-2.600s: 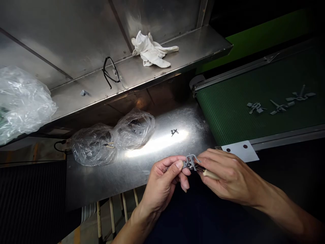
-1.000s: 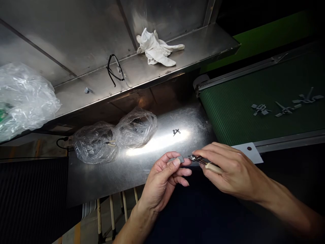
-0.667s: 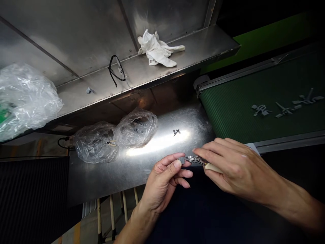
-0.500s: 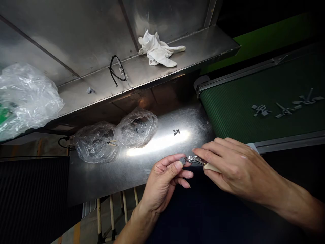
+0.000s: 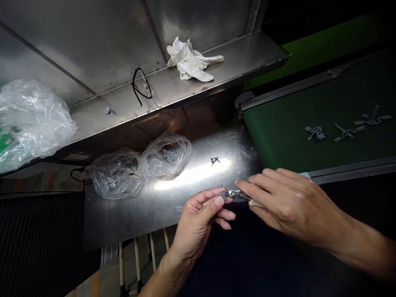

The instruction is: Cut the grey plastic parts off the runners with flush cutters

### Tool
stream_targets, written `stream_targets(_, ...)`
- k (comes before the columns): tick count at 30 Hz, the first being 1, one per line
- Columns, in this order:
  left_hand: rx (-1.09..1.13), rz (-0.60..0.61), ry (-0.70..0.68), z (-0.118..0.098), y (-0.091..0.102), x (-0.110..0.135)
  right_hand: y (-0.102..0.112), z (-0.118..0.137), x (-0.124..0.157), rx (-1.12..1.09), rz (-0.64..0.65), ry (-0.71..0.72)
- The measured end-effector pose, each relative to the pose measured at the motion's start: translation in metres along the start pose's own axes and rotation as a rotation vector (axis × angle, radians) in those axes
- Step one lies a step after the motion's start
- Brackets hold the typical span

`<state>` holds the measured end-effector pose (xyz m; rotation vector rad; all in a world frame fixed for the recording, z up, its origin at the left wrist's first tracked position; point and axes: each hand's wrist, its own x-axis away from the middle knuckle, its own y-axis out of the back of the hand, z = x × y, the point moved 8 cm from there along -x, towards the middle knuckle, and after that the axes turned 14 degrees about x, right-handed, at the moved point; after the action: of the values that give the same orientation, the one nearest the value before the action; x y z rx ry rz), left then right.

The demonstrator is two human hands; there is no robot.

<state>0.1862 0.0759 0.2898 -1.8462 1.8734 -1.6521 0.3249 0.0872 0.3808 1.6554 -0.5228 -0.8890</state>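
Observation:
Between the thumb and forefinger of my left hand [image 5: 201, 214] is a small grey plastic part [image 5: 223, 195]; its other fingers are loosely curled. My right hand [image 5: 284, 202] is closed round the cream handles of a pair of nippers [image 5: 236, 194]. The jaws of the nippers touch the right side of the grey part. Whether the blades are fully closed I cannot make out. Behind my hands, a dark sprue piece [image 5: 215, 160] lies on the shiny metal table [image 5: 198, 181].
Two clear plastic bags [image 5: 167, 156] with small parts stand at the table's left, another pair of nippers [image 5: 135, 175] beside them. A green conveyor belt [image 5: 284, 136] at right carries several grey sprues [image 5: 316, 133]. White gloves [image 5: 192, 62] and glasses [image 5: 141, 86] lie on the ledge.
My hands stay almost in place. The nippers' handles sit slightly deeper in my right hand and look closer together. The view has shifted a little.

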Motion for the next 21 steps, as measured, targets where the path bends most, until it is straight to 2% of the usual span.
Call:
stream_targets(15,-0.108,0.006,-0.052,-0.0071,0.0015,0.0008,0.0018,-0.0001,-0.0019,0.010,-0.023,0.046)
stream_targets(21,-0.083,0.017,-0.033,-0.0066,0.0014,-0.0005,-0.0056,-0.0017,0.0000,-0.075,-0.014,0.039)
